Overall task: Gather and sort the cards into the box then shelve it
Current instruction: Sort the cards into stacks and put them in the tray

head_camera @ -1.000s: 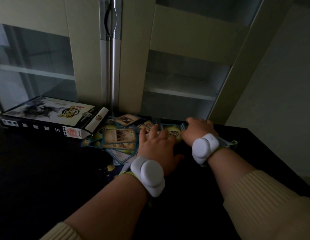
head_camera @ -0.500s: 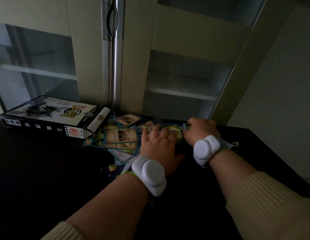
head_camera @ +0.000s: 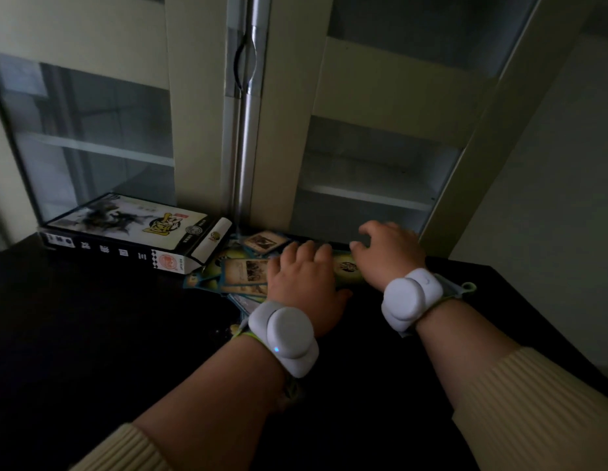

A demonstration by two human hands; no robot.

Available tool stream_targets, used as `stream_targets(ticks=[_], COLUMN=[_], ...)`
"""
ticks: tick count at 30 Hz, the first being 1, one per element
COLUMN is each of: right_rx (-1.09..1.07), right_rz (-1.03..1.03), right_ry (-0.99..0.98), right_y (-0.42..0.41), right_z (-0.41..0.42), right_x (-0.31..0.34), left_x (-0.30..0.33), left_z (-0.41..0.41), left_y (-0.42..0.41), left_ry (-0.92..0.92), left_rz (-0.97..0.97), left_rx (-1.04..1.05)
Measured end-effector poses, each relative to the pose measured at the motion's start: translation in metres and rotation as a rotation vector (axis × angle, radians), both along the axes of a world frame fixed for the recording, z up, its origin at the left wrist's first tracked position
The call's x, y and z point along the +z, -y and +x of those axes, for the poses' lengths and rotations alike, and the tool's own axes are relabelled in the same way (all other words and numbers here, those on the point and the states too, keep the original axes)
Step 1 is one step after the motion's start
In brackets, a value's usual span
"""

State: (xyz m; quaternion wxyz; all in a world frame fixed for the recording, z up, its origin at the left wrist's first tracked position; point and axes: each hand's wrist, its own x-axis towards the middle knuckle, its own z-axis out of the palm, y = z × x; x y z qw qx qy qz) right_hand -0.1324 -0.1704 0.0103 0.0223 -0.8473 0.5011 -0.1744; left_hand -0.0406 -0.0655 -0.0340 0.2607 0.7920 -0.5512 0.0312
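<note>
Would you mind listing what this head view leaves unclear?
- Cards under the left hand: hidden by the palm.
- Right hand: fingertips motion-blurred, grip unclear.
- Box: its open end faces away; contents unseen.
- Small print on the cards: too dark and small.

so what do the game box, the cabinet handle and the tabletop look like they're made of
Game box: likely printed cardboard with a slightly glossy top, judging by the folded end flap and crisp edges.
Cabinet handle: dark and thin; it sits against a brushed, silvery strip that looks metallic. Its own material is unclear in this dim light.
Tabletop: black and smooth; faint specks show, but wood, laminate or stone cannot be told apart.
</note>
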Motion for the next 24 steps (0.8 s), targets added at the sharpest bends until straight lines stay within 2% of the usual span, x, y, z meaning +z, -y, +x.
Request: stream_targets(ticks=[4, 6, 11, 15, 18, 24], right_rx=[0.31, 0.415, 0.441, 0.371, 0.427, 0.509], right_rz=[0.095, 0.154, 0.276, 0.287, 0.228, 0.347], right_ry=[0.207, 0.199, -0.042, -0.335, -0.401, -0.073], right_y=[-0.025, -0.035, -0.039, -0.041, -0.05, -0.064], right_z=[0.043, 0.065, 0.115, 0.134, 0.123, 0.087], right_x=[0.006, 0.002, -0.017, -0.029, -0.037, -0.03], left_x=[0.005, 0.003, -0.004, -0.01, -0.015, -0.013], left_z=[0.034, 0.051, 0.07, 0.075, 0.074, 0.08], left_y=[-0.028, -0.043, -0.075, -0.089, -0.093, -0.101], left_ry=[-0.009, -0.024, -0.037, -0.047, -0.006, 0.077], left_rz=[0.112, 0.237, 0.409, 0.475, 0.466, 0.3], left_rx=[0.101, 0.104, 0.029, -0.031, -0.039, 0.049])
